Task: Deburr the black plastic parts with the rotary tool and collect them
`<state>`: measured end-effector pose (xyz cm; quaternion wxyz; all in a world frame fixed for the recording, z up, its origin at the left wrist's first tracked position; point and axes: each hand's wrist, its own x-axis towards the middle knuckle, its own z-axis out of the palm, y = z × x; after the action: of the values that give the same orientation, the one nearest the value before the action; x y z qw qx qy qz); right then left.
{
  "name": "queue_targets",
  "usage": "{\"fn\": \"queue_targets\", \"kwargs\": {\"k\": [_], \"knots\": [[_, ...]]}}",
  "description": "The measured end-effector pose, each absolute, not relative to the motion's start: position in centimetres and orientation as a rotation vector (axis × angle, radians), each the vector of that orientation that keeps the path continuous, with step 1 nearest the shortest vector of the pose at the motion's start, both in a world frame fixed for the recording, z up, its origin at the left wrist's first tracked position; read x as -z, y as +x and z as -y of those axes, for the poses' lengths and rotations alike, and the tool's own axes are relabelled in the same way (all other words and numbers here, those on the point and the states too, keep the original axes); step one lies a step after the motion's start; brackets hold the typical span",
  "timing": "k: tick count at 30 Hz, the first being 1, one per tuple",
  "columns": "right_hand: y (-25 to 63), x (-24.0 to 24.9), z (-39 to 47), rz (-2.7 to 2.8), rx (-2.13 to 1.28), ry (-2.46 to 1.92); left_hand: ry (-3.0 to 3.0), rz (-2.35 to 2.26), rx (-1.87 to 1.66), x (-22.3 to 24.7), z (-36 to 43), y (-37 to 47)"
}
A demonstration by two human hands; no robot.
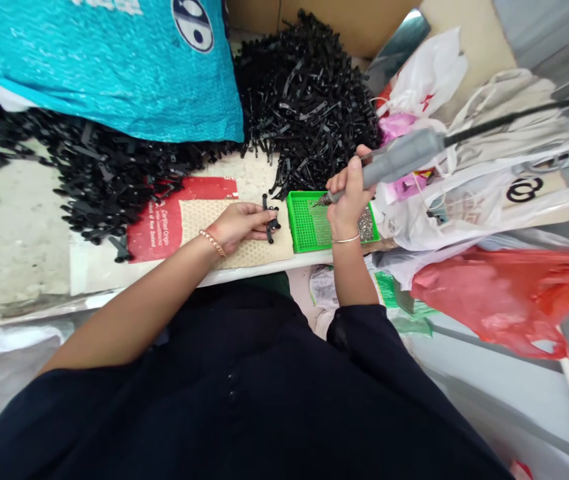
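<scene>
My left hand is closed on a small black plastic part above a honeycomb-patterned beige mat. Fingers of my right hand wrap round a grey electric screwdriver, whose cord runs off to the right. Its tip points down and left over a green perforated tray. Small shiny screws lie in the tray's right part, partly hidden by my right wrist. Whether a screw sits on the tip is too small to tell.
A large heap of black plastic parts rises behind the tray, with more parts at the left. A blue bag lies over some of them. Plastic bags crowd the right side, including a red one hanging past the table edge.
</scene>
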<state>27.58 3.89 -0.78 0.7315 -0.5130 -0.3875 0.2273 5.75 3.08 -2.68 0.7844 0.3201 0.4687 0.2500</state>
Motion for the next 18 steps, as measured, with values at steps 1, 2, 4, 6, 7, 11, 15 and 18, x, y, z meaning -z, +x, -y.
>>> {"fn": "queue_targets", "kwargs": {"k": [1,2,4,6,7,11,15,18], "knots": [[28.3,1.3,-4.5,0.824,-0.502,-1.160,0.693,-1.000,-0.538,2.7,-3.1,5.6],[28.8,1.8,-5.0,0.802,-0.521,-1.175,0.694,-0.987,-0.539,2.7,-3.1,5.5],[29.3,2.9,-5.6,0.771,-0.570,-1.152,0.691,-0.973,-0.553,3.0,-3.1,5.4],[29.3,3.7,-5.6,0.767,-0.617,-1.129,0.684,-0.983,-0.558,3.3,-3.0,5.3],[29.2,3.9,-5.5,0.772,-0.630,-1.129,0.682,-0.992,-0.557,3.5,-3.0,5.3],[28.8,4.3,-5.0,0.798,-0.624,-1.190,0.686,-0.998,-0.555,3.9,-3.0,5.3],[28.9,4.6,-5.0,0.815,-0.623,-1.193,0.685,-0.988,-0.545,3.7,-3.0,5.2],[28.9,4.7,-5.2,0.824,-0.609,-1.169,0.680,-0.994,-0.551,3.6,-3.0,5.2]]}}
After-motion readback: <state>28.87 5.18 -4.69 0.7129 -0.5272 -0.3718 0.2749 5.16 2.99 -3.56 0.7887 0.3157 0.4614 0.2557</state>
